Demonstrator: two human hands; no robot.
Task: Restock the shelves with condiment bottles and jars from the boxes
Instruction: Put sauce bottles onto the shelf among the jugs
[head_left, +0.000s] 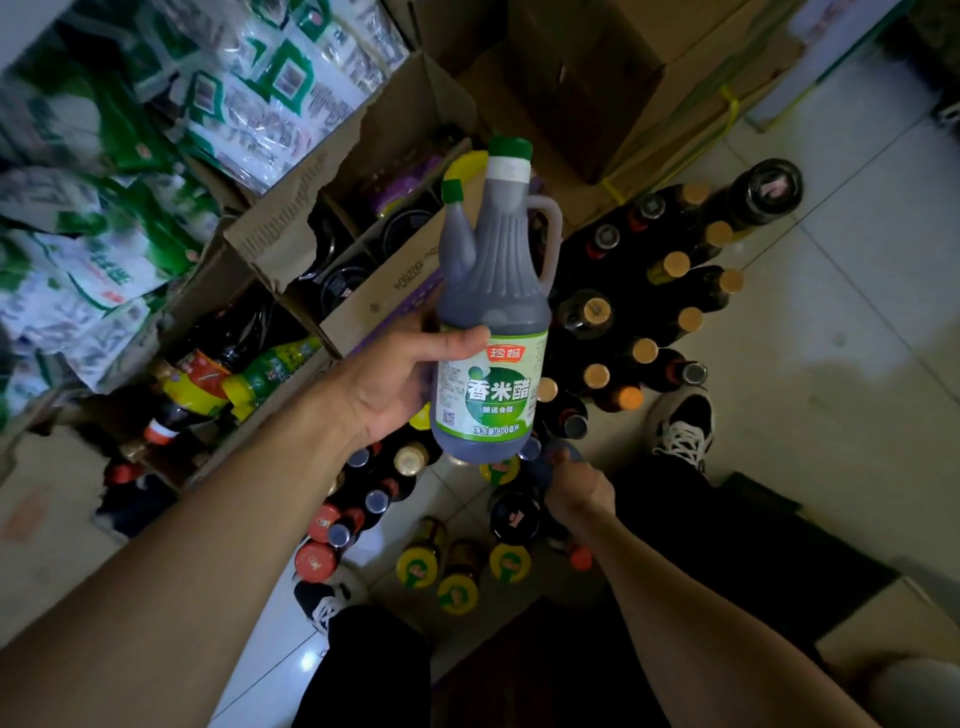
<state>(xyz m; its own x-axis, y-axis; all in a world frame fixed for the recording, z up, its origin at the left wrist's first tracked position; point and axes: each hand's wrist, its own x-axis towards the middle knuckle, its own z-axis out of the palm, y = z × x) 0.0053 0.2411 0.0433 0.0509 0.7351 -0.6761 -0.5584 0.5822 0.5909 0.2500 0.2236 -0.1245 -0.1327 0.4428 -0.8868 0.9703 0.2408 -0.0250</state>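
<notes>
Here, nearest me at 5 o'clock, my right hand (576, 493) curls its fingers round the top of a dark bottle (543, 467) standing on the floor, partly hidden. At centre, my left hand (400, 384) wraps round a vinegar bottle (493, 312) at its green label, holding it upright above the floor. Capped bottles (644, 353) crowd the tiles at 3 o'clock. Farther off, at 11 o'clock, an open cardboard box (384, 301) holds more bottles.
</notes>
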